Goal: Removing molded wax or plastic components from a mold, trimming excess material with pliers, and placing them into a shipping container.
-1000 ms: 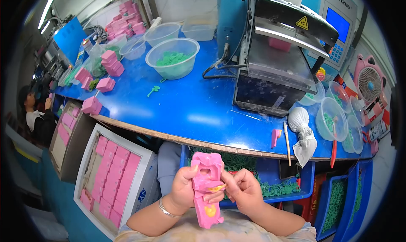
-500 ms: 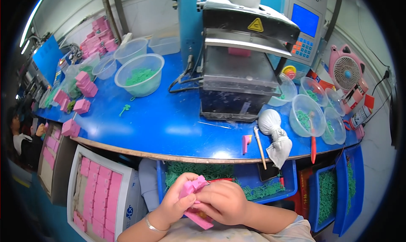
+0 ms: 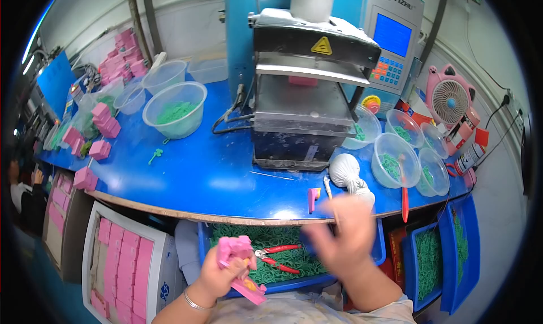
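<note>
My left hand (image 3: 215, 276) is closed around pink rubbery mould pieces (image 3: 236, 249), with a bit of yellow showing in the lower piece. It is over the left part of an open blue drawer (image 3: 373, 250). My right hand (image 3: 348, 239), smeared by motion, reaches over the table edge; its fingers are too blurred to read. Partly behind it are a thin wooden-handled stick (image 3: 327, 187) and a white tied cloth pouch (image 3: 344, 170). A small pink piece with a yellow end (image 3: 312, 200) lies just left of these. Red-handled cutting pliers (image 3: 283, 249) rest on green rubbery pieces (image 3: 226, 231) in the drawer.
A press machine (image 3: 308, 117) stands mid-table. Clear bowls (image 3: 384, 177) with green pieces sit right, beside a pink fan (image 3: 449, 100); another bowl (image 3: 175, 129) stands left. Pink blocks (image 3: 85, 178) line the left edge. A white box (image 3: 155, 267) holds more. Blue trays (image 3: 461, 256) lie lower right.
My right hand has left the pink mould pieces and moved right and up to the table edge. The left hand keeps hold of them. The pliers now show fully, and the view has shifted slightly.
</note>
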### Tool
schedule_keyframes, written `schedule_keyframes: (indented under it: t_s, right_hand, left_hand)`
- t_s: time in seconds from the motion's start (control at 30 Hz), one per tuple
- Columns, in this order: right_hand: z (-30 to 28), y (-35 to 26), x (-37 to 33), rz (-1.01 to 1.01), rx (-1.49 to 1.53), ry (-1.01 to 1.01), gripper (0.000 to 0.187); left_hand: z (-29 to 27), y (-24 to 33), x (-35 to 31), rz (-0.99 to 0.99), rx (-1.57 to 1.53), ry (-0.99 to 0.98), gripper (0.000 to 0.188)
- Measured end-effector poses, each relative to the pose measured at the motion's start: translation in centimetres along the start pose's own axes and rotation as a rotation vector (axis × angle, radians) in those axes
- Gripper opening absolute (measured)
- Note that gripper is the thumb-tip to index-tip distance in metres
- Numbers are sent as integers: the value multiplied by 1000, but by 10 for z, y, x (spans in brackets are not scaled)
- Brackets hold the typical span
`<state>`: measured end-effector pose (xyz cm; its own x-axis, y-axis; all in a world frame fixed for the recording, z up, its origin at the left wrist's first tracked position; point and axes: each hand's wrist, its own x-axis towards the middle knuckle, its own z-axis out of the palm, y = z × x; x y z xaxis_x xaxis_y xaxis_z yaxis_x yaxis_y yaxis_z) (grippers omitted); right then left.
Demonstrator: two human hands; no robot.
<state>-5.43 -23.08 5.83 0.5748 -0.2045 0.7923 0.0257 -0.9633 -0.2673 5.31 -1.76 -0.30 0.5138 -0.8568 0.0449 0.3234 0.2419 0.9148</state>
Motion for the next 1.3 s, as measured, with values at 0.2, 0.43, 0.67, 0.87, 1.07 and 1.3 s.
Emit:
schedule_keyframes:
  t_s: [0.2,0.43,0.67,0.87,1.07,1.3]
  right_hand:
    - [-8,64,-4,479,-560,-320,39]
    - [-12,-8,-44,180,458,52,34]
    - [-1,-38,-33,527,944,-32,28]
    - [12,-43,-44,55,410,-747,45]
    - [-13,5,-31,497,313,-34,24]
    - [-20,71,-24,424,-528,-124,31]
  left_hand:
    - [-7,0,3,30,-106,6,53]
    - [-9,-7,8,-15,-70,-3,62]
    - [-5,1,0,9,43,27,73]
    - [8,-1,8,221,296,128,79]
    - [-3,4,9,-65,-131,-64,87]
    - [1,-4,7,-127,-464,-34,60]
